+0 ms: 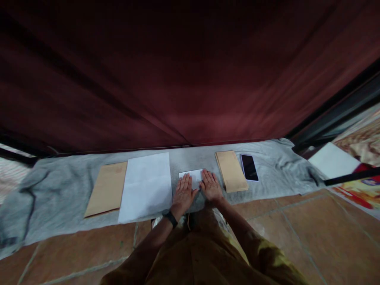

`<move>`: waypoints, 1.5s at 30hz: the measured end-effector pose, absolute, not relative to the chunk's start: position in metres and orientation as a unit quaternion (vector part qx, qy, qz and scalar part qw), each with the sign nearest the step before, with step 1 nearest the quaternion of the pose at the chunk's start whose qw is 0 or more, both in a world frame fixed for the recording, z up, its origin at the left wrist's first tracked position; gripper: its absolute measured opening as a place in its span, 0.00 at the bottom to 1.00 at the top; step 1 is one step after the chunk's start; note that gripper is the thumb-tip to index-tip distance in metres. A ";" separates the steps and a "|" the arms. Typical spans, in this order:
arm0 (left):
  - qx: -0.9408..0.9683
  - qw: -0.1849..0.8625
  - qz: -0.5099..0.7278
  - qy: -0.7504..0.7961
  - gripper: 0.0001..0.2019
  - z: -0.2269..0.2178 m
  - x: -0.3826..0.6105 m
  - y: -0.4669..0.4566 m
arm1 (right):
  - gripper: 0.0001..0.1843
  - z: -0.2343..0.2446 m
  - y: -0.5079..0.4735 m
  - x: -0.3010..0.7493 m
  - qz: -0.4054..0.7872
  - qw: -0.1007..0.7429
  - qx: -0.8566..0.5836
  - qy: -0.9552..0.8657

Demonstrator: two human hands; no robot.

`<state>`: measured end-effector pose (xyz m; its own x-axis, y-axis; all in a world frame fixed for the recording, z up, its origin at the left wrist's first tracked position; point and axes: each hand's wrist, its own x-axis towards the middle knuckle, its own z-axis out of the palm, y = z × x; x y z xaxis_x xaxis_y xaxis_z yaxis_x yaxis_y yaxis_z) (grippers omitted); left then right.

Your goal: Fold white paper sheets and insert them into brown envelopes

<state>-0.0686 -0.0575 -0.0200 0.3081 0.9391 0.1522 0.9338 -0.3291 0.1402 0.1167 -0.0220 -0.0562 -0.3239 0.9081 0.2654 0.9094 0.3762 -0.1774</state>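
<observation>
A small folded white paper (195, 177) lies on the grey cloth in front of me. My left hand (183, 192) rests flat on its left side, fingers stretched out. On its right side lies my right hand (211, 186), also flat with fingers extended. Both hands cover part of the paper's near edge. Just left of my left hand is a large white sheet stack (147, 184). Close to my right hand sits a stack of brown envelopes (232, 170).
Another brown envelope stack (108, 189) lies left of the white sheets. A phone (249, 168) is right of the near envelopes. The grey cloth (276, 170) covers a narrow surface before a dark red curtain (190, 79). Tiled floor (285, 229) shows below.
</observation>
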 end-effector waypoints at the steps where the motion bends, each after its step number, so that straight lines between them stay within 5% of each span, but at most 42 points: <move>1: 0.805 0.014 0.100 0.585 0.32 -0.022 -0.067 -0.053 | 0.31 -0.056 -0.022 0.117 -0.004 0.162 -0.558 -0.814; 14: 0.766 -0.025 0.162 0.622 0.35 -0.058 -0.091 -0.059 | 0.30 -0.053 -0.022 0.115 -0.005 0.171 -0.566 -0.807; 45: 0.761 -0.032 0.228 0.607 0.35 -0.058 -0.088 -0.063 | 0.25 -0.044 -0.106 0.145 0.009 0.199 -0.566 -0.800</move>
<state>-0.0880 -0.0633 -0.0578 0.1603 0.9086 0.3858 0.9381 -0.2618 0.2268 0.1447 -0.1064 -0.0437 -0.2798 0.9092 0.3083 0.9018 0.3591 -0.2406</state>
